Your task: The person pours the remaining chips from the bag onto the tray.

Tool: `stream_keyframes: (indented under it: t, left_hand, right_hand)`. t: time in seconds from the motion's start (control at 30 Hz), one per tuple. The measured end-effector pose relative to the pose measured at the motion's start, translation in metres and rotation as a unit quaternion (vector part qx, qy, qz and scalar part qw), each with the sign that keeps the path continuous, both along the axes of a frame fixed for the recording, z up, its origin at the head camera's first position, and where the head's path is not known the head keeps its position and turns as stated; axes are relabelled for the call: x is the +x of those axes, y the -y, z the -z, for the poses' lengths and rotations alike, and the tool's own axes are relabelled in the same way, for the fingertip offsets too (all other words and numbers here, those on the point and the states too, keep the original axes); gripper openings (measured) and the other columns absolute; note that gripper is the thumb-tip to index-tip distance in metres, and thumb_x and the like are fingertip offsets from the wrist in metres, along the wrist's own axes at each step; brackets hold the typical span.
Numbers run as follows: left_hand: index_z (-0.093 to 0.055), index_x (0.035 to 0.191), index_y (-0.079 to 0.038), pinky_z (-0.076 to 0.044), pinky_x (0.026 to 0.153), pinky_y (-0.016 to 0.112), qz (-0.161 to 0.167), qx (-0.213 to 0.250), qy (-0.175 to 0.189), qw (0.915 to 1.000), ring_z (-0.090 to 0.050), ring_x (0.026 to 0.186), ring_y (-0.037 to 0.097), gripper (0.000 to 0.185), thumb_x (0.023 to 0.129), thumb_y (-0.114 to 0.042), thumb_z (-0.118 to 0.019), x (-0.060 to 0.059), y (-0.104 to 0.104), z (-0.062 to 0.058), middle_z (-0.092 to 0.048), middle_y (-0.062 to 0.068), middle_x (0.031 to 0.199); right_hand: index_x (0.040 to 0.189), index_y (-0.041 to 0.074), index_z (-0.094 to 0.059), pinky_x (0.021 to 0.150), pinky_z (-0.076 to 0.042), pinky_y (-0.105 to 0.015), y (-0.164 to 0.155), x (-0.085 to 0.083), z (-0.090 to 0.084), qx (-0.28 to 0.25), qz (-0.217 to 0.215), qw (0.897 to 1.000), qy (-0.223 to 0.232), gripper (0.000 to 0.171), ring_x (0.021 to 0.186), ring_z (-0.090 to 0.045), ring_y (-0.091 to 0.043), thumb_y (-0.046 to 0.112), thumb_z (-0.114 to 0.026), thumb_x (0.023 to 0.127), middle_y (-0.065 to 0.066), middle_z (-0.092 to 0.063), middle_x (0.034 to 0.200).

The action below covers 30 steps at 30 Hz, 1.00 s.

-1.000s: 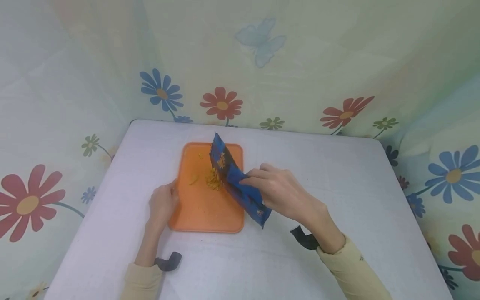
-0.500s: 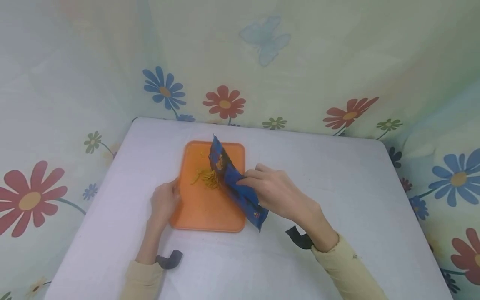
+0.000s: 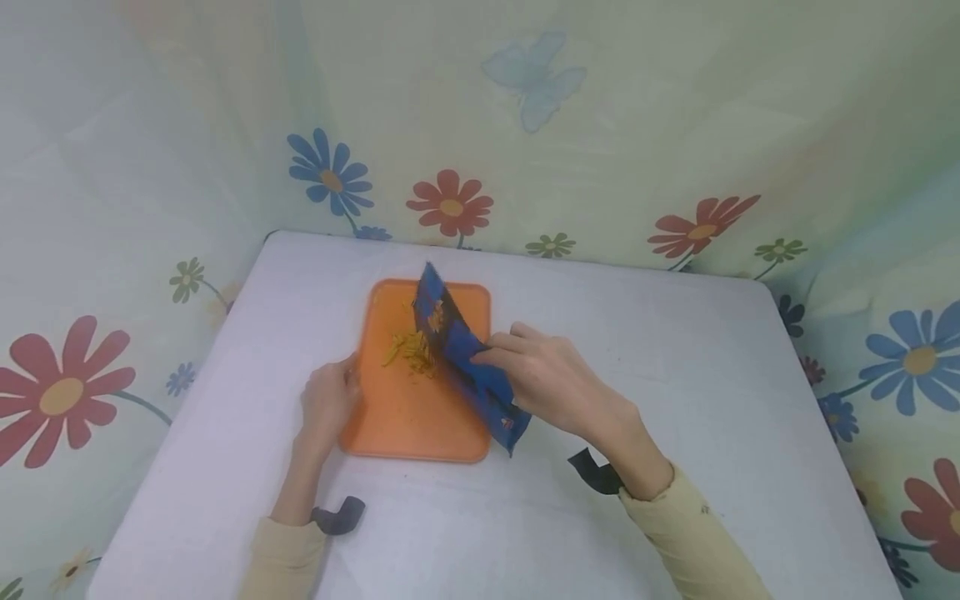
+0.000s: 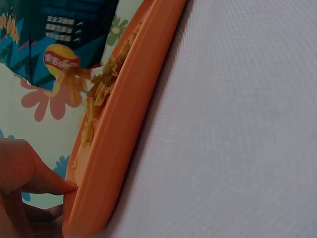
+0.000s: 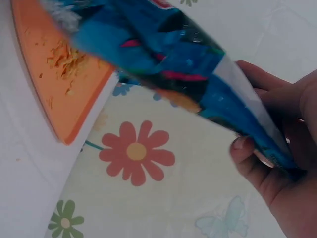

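An orange rectangular tray (image 3: 408, 425) lies on the white table, a small heap of yellow crunchy snack pieces (image 3: 411, 353) on it. My left hand (image 3: 328, 402) pinches the tray's left rim, its thumb (image 4: 52, 182) and fingers showing at the edge in the left wrist view. With my right hand (image 3: 546, 379) I grip a blue snack bag (image 3: 467, 354), tilted with its mouth low over the tray. Blurred snack pieces (image 4: 74, 82) drop from the mouth toward the heap. In the right wrist view the thumb and fingers squeeze the bag's (image 5: 173, 64) closed end.
White cloth (image 3: 645, 367) covers the table around the tray. A flower-printed curtain (image 3: 600, 150) stands behind and along both sides. Black straps (image 3: 339, 517) hang at both wrists.
The bag has shifted slightly left over the tray, staying tilted. The snack heap has spread toward the tray's left. My left hand keeps its hold on the rim.
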State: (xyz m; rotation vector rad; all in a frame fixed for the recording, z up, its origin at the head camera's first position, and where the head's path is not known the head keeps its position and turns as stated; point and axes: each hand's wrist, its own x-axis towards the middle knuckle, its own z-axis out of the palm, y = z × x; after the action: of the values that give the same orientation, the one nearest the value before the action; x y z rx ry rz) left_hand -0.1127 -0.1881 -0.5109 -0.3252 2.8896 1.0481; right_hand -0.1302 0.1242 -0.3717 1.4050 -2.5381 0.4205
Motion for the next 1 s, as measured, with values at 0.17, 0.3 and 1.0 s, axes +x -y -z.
stream_keyframes:
  t: [0.17, 0.3, 1.0]
  left_hand:
    - [-0.052, 0.146, 0.003, -0.035, 0.045, 0.024, -0.001, 0.003, 0.009, 1.0, -0.04, 0.049, 0.014, 0.047, 0.1, -0.003, -0.052, -0.0015, -0.0006, -0.0012, -0.045, 0.004, 0.063]
    - [-0.051, 0.147, 0.002, -0.036, 0.045, 0.024, -0.004, 0.006, 0.015, 0.9999, -0.041, 0.049, 0.014, 0.046, 0.101, -0.004, -0.052, -0.0019, -0.001, -0.0027, -0.045, 0.004, 0.063]
    - [-0.053, 0.145, 0.003, -0.037, 0.045, 0.025, 0.002, -0.002, 0.007, 1.0, -0.043, 0.049, 0.015, 0.045, 0.101, -0.006, -0.052, -0.003, 0.002, -0.0023, -0.046, 0.004, 0.062]
  right_hand:
    - [0.11, 0.008, -0.079, 0.051, -0.037, -0.015, 0.0004, -0.0003, -0.001, 0.0, -0.001, 1.0, 0.001, 0.034, 0.079, -0.058, -0.015, -0.012, -0.068, 0.085, -0.002, -0.074, 0.105]
    - [0.11, 0.009, -0.079, 0.051, -0.039, -0.015, -0.0004, -0.0009, -0.0021, -0.003, 0.003, 1.0, 0.002, 0.033, 0.081, -0.06, -0.016, -0.011, -0.069, 0.085, -0.002, -0.074, 0.106]
    - [0.107, 0.008, -0.079, 0.057, -0.047, -0.017, -0.0036, -0.0029, -0.0093, -0.008, -0.001, 1.0, 0.012, 0.029, 0.08, -0.061, -0.016, -0.009, -0.07, 0.086, -0.001, -0.074, 0.1]
